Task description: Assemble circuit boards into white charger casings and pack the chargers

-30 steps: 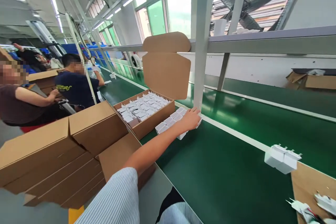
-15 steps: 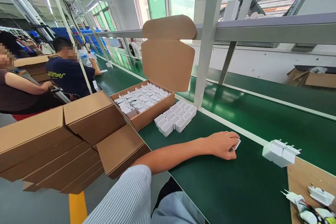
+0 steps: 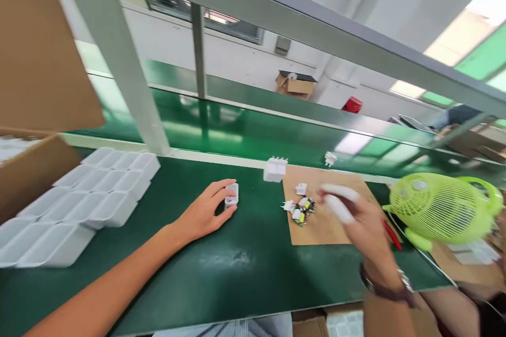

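Observation:
My left hand (image 3: 200, 216) rests on the green bench, its fingers and thumb closed around a small white plastic charger case (image 3: 233, 200) with an open top. My right hand (image 3: 367, 231), blurred by motion, is above a brown board (image 3: 316, 237). White covers are on its fingertips, which look spread with nothing between them. To its left, small circuit boards (image 3: 301, 211) with yellow and white parts lie beside a white plug piece (image 3: 301, 189). White chargers with pins (image 3: 275, 169) stand at the board's back left corner.
Rows of open white cases (image 3: 103, 189) stand at left beside a cardboard box (image 3: 39, 174) of white parts. A grey post (image 3: 130, 79) rises behind them. At right are a lime-green fan (image 3: 435, 208), its cable and a red-handled tool (image 3: 392, 234). One white piece (image 3: 330, 158) lies beyond the rail.
The view has swung right and down, bringing the fan, brown board and my right hand into sight. My left hand still holds the white case.

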`<state>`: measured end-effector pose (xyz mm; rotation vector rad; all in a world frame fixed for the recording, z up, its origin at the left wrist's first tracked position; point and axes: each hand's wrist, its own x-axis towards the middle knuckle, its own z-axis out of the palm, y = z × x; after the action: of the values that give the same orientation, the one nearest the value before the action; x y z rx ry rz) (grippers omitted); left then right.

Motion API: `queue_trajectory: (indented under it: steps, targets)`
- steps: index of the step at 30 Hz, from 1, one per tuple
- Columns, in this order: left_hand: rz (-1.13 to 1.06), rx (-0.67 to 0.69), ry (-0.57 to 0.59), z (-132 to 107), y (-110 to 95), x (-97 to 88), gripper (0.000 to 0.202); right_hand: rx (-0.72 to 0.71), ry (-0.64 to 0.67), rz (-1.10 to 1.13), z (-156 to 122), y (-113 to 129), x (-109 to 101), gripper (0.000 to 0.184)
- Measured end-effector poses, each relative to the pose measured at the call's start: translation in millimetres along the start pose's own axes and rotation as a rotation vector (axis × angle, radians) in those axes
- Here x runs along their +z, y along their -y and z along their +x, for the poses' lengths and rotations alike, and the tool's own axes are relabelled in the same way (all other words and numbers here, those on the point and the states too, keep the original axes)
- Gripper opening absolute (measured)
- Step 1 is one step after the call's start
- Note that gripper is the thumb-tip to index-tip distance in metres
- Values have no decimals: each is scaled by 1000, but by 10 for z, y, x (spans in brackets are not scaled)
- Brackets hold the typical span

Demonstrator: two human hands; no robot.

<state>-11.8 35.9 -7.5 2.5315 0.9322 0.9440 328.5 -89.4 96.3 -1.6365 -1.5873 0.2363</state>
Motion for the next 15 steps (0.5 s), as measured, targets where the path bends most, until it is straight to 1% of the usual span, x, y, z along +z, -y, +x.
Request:
queue_trajectory:
  steps: [2,4,7,9,12,13,15]
  targets:
    - [3,9,-11,13,22,5,27,123,77,-154,153,-223,104,34]
    - [3,8,-20,19,38,6,28,238,180,-266,296,-466,259,37]
    - [-6,13,-34,21,68,10,28,296,220,-273,398,-757,463,18]
    - [-13,18,-41,21,86,17,28,303,222,-244,417,-875,551,11]
    - [-18,14,-49,18,99,26,29,311,226,-183,457,-973,615,10]
    - [-18,16,-49,16,100,28,29,314,219,-165,480,-992,617,13]
    - [-16,23,-45,10,95,30,28,318,194,-136,523,-1008,586,26]
